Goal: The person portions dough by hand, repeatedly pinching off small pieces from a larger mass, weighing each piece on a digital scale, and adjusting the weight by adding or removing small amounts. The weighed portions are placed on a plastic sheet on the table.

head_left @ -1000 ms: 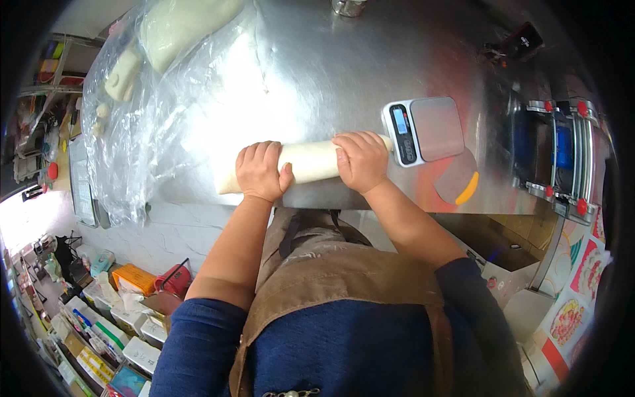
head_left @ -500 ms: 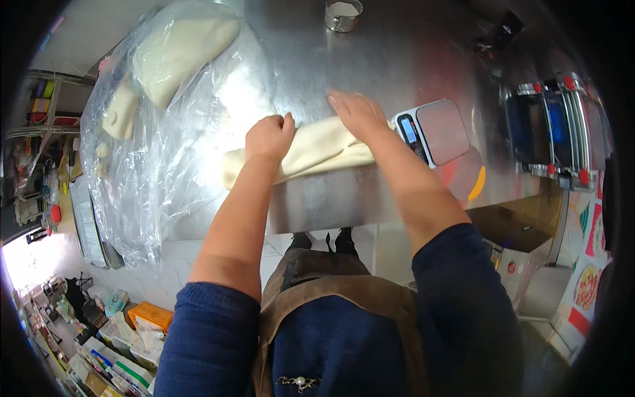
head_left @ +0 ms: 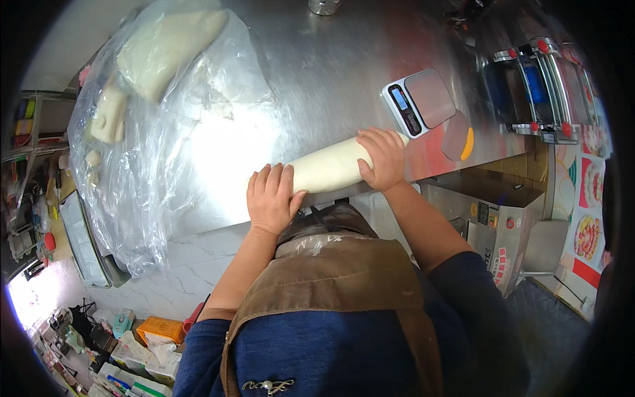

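A smooth, pale dough roll lies at the near edge of the steel table, slanting up to the right. My left hand curls over its left end, fingers across the top and thumb toward its near side. Over the right end my right hand is cupped, its thumb apart from the fingers. The palms cover parts of both ends. A white kitchen scale stands just beyond the right tip, its platform bare. Beside the scale lies a flat dough scraper with a yellow edge.
At left, a clear plastic sheet covers a large dough slab and a smaller dough piece. A metal cup is at the far edge. A metal roller machine stands right; a carton sits below the table edge.
Both hands have drawn the dough toward me, to the table's near edge. Its folded, creased surface now looks smooth and rounded. The whole view has shifted a little.
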`<action>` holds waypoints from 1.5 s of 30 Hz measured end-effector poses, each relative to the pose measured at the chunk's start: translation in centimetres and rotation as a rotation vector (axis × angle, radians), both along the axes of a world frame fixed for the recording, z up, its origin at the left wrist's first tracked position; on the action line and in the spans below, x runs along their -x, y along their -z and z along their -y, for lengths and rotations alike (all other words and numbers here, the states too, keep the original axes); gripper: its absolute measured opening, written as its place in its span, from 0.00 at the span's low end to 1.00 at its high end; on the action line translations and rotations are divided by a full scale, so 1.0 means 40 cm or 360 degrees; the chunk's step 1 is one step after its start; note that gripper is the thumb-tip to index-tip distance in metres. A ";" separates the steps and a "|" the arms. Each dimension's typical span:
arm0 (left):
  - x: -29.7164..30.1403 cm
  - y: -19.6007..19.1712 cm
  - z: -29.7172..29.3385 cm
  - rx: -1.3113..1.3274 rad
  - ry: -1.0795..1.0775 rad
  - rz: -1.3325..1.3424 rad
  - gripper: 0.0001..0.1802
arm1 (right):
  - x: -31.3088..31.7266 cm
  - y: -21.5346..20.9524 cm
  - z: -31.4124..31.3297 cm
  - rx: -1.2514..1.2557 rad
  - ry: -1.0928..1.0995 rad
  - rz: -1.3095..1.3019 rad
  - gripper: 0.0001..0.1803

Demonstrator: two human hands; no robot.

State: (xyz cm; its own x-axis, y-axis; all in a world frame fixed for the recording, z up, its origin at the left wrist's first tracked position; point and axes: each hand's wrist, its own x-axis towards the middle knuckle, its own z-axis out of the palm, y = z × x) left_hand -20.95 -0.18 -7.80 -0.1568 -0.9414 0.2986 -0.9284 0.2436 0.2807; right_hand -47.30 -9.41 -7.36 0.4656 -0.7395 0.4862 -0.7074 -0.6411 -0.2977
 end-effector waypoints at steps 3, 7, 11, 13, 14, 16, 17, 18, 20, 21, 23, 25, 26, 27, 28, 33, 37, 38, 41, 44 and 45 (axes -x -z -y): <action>-0.021 0.031 0.042 0.0012 -0.0003 -0.0036 0.30 | 0.005 0.026 0.053 -0.0101 0.0020 0.0101 0.16; -0.038 0.041 0.118 -0.0131 -0.0097 -0.0182 0.26 | -0.017 0.061 0.161 -0.0350 0.0172 0.0122 0.10; -0.049 0.043 0.176 -0.0383 -0.0269 -0.0235 0.21 | -0.048 0.086 0.240 -0.0433 0.0216 0.0213 0.08; -0.046 0.039 0.205 -0.0295 -0.0308 -0.0279 0.20 | -0.061 0.072 0.273 -0.0535 0.0249 0.0191 0.10; -0.044 0.035 0.227 -0.0473 -0.0398 -0.0243 0.21 | -0.068 0.058 0.294 -0.0666 0.0266 0.0019 0.12; -0.049 0.015 0.259 -0.0806 -0.0576 -0.0195 0.22 | -0.092 0.029 0.328 -0.1117 0.0395 -0.0354 0.17; -0.052 0.000 0.260 -0.0862 -0.0567 -0.0106 0.24 | -0.103 0.014 0.327 -0.1261 0.0400 -0.0414 0.20; -0.062 -0.012 0.276 -0.0807 -0.0544 -0.0072 0.26 | -0.118 0.000 0.337 -0.1351 0.0367 -0.0422 0.23; -0.093 -0.038 0.247 -0.0874 -0.0575 0.0066 0.27 | -0.137 -0.014 0.291 -0.1322 0.0251 -0.0440 0.22; -0.116 -0.048 0.215 -0.0874 -0.0571 0.0074 0.26 | -0.151 -0.013 0.246 -0.1316 0.0233 -0.0447 0.22; -0.149 -0.039 0.161 -0.0921 -0.0544 0.0170 0.22 | -0.157 -0.001 0.182 -0.1185 0.0113 -0.0244 0.20; -0.154 -0.003 0.128 -0.0653 -0.0468 0.0102 0.20 | -0.136 0.016 0.144 -0.1044 -0.0099 0.0035 0.15; -0.151 0.008 0.121 -0.0624 -0.0458 0.0067 0.19 | -0.106 0.024 0.143 -0.0835 -0.0091 0.0364 0.12; -0.151 0.011 0.126 -0.0582 -0.0376 0.0133 0.17 | -0.055 0.031 0.146 -0.0616 -0.0086 0.0686 0.10; -0.135 0.012 0.132 -0.0544 -0.0307 0.0036 0.17 | 0.013 0.036 0.142 -0.0461 0.0116 0.0753 0.13; 0.058 -0.035 0.219 -0.0648 0.0061 -0.0274 0.37 | 0.323 0.073 0.112 -0.0243 0.1695 0.0792 0.26; 0.171 -0.056 0.332 -0.0781 0.0349 -0.0144 0.60 | 0.362 0.138 0.168 -0.0841 0.1527 0.1733 0.31; 0.189 -0.054 0.355 -0.0847 0.0280 0.0012 0.63 | 0.359 0.148 0.192 -0.0890 0.1485 0.1645 0.32; 0.220 -0.055 0.405 -0.1025 0.0120 0.0255 0.71 | 0.332 0.162 0.272 -0.0974 0.1500 0.0913 0.33; 0.247 -0.072 0.384 -0.1210 0.0333 0.0490 0.72 | 0.278 0.173 0.316 -0.0879 0.1450 0.0443 0.30; 0.261 -0.080 0.358 -0.1232 0.0281 0.0446 0.67 | 0.261 0.176 0.329 -0.0870 0.1336 0.0447 0.30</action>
State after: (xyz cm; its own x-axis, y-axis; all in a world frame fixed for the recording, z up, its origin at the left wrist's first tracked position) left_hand -31.39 -14.51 -4.59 -0.2932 -0.8191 -0.4931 -0.9549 0.2256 0.1932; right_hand -57.74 -22.56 -14.39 -0.3790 -0.9254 -0.0012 -0.7240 0.2973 -0.6225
